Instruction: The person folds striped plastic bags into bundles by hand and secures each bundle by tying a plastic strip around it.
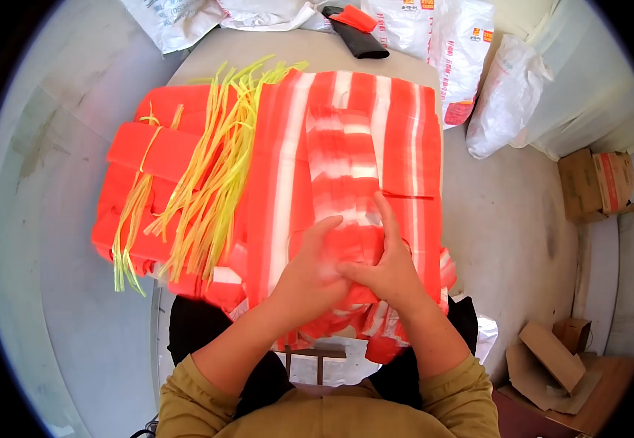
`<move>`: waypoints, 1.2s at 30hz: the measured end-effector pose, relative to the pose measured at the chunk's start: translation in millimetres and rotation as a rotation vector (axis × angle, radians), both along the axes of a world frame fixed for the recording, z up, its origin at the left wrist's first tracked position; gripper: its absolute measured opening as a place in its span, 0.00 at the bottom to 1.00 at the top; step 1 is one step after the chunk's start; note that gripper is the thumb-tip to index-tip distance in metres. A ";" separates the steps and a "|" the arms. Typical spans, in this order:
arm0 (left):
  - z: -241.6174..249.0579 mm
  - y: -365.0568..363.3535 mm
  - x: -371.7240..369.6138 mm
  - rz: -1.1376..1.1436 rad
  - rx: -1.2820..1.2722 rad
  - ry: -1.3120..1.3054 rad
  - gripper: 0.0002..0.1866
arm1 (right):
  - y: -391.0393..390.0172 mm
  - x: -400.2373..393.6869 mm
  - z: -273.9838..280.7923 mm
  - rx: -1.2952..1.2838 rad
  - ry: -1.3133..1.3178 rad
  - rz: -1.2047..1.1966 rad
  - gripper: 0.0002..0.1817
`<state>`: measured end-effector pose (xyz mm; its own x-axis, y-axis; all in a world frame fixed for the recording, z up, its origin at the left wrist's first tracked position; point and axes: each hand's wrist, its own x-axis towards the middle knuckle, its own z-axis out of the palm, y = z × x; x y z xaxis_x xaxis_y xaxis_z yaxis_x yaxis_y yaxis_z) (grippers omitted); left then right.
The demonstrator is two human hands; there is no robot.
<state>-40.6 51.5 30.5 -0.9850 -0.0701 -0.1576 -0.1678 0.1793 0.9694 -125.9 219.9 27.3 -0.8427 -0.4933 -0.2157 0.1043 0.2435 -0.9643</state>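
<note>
A stack of red-and-white striped sheets [280, 168] lies on a table before me. On top of it rests a narrow pleated red-and-white strip [342, 160], running away from me. My left hand [313, 270] lies on the near end of the strip, slightly blurred, with its fingers apart. My right hand [390, 266] touches the same end from the right, forefinger stretched forward and thumb pointing left. Loose yellow-green ties [218, 168] lie to the left, over the stack's edge and folded red bundles [160, 150].
The table's far part [258, 47] shows behind the stack. Beyond it are white printed sacks [397, 29] and a black-and-red item [357, 33]. Cardboard boxes [598, 182] stand at the right, and opened cardboard [550, 365] lies at the lower right. My knees are under the near edge.
</note>
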 end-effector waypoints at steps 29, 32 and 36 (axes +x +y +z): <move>-61.6 -151.1 -22.6 0.430 -0.836 -0.031 0.17 | 5.5 -5.9 22.2 -0.304 -0.270 -0.218 0.64; -59.7 -151.7 -25.3 0.469 -0.724 -0.092 0.13 | 6.5 -5.0 21.1 -0.352 -0.281 -0.210 0.64; -44.3 -167.6 -16.9 0.479 0.336 -0.095 0.05 | 11.7 -5.8 15.6 -0.419 -0.311 -0.191 0.61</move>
<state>-57.4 -116.2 -13.7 -0.8365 -0.4345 -0.3338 -0.2427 -0.2524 0.9367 -131.7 231.6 42.9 -0.8535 -0.4351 -0.2866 0.4040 -0.2052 -0.8914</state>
